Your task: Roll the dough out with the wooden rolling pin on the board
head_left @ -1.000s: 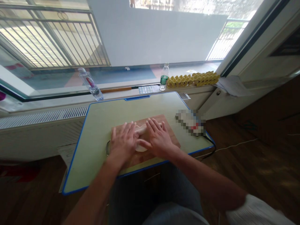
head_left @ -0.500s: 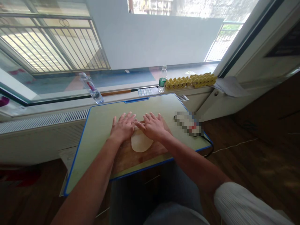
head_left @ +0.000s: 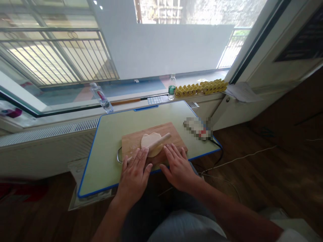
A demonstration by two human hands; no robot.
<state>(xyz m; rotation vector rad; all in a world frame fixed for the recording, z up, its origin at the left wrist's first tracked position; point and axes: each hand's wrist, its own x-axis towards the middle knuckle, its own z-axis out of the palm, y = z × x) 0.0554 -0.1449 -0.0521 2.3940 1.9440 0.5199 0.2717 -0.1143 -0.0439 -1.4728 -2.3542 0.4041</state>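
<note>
A flattened round of dough (head_left: 148,138) lies on the wooden cutting board (head_left: 133,139). Slanting across the dough is a pale rolling pin (head_left: 160,142), its far end pointing to the right. My left hand (head_left: 133,174) is open, palm down, its fingertips over the near left end of the pin; whether they press on it I cannot tell. My right hand (head_left: 178,168) is open too, fingers stretched out over the board's near right part, just to the right of the dough and apart from the pin's far end.
The board rests on a small blue-edged table (head_left: 106,134), with a metal handle (head_left: 119,155) at its left. A blurred-out object (head_left: 198,127) with a black cord lies at right. On the sill stand two plastic bottles (head_left: 102,98) (head_left: 172,88) beside a yellow bumpy strip (head_left: 202,88).
Both hands have come back toward my body from the far side of the dough. The rolling pin, mostly hidden under them before, now shows, slanted across the dough.
</note>
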